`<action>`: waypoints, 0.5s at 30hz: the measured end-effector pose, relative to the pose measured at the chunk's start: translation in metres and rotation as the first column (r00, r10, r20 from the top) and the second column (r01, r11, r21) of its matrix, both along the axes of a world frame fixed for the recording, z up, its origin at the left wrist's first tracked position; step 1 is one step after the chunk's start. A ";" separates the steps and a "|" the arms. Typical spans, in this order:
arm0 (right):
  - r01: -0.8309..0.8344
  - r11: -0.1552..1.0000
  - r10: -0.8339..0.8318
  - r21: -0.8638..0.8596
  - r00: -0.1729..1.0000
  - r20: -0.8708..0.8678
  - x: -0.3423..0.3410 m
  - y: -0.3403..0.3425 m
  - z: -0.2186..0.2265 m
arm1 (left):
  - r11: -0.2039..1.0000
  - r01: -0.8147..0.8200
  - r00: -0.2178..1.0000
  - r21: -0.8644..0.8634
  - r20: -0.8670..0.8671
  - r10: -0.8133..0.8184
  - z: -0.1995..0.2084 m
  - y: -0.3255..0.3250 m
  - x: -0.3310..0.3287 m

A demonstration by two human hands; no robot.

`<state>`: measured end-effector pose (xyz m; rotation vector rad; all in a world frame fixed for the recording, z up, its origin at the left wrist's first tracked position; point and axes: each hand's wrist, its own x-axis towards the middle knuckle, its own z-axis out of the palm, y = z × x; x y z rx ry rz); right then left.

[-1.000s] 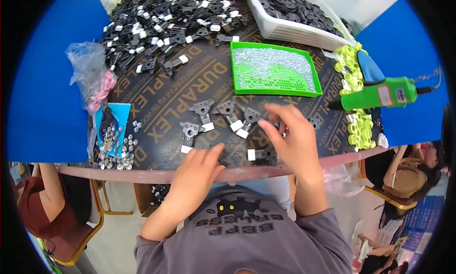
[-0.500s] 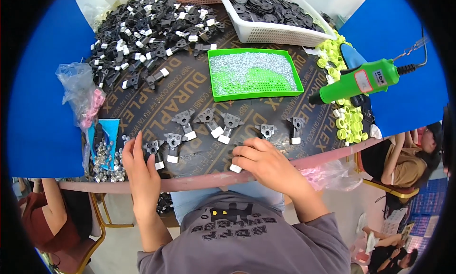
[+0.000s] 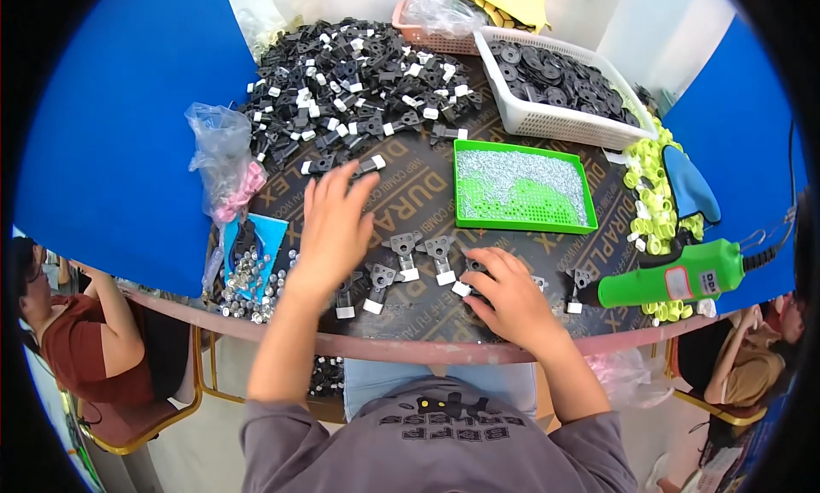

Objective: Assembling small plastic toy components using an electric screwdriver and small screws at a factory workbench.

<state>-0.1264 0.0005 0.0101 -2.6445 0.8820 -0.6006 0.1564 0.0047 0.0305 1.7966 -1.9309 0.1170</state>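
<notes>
My left hand (image 3: pixel 336 232) reaches over the table with fingers stretched and apart. Its fingertips are close to a loose black plastic bracket with a white end (image 3: pixel 371 166) at the near edge of a big heap. My right hand (image 3: pixel 515 303) has its fingers curled over another black bracket with a white end (image 3: pixel 462 288), largely hidden beneath them. Between my hands stand similar brackets, among them one bracket (image 3: pixel 405 247) and another bracket (image 3: pixel 439 250). Nearer the edge lies a bracket (image 3: pixel 378 281), and one more bracket (image 3: pixel 576 281) is right of my right hand.
A heap of brackets (image 3: pixel 342 83) covers the back left. Behind the green tray (image 3: pixel 523 226) of small metal pieces is a white basket (image 3: pixel 555 126) of black discs. A green power screwdriver (image 3: pixel 670 278) hangs at right by yellow-green rings (image 3: pixel 653 215). Clear knobs (image 3: pixel 248 279) lie left.
My left hand has moved from the near edge forward toward the heap. My right hand has shifted a little forward onto the bracket row. The whole view has swung, so everything sits lower and further right.
</notes>
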 end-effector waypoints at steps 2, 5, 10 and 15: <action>-0.033 0.999 0.033 0.007 0.999 0.032 0.001 0.002 0.003 | 0.999 0.050 0.989 -0.017 0.137 -0.048 -0.015 -0.034 0.034; -0.044 0.999 0.044 0.001 0.998 0.038 0.000 0.001 -0.001 | 0.986 0.095 0.969 0.139 0.213 -0.123 -0.032 -0.073 0.062; -0.094 0.995 0.088 0.045 0.988 0.130 -0.009 0.008 0.005 | 0.993 0.108 0.956 0.052 -0.279 -0.089 0.003 -0.047 0.048; -0.085 0.996 0.093 -0.037 0.937 0.337 -0.010 0.022 0.012 | 0.654 0.584 0.733 0.481 -0.658 -0.171 0.054 0.031 -0.005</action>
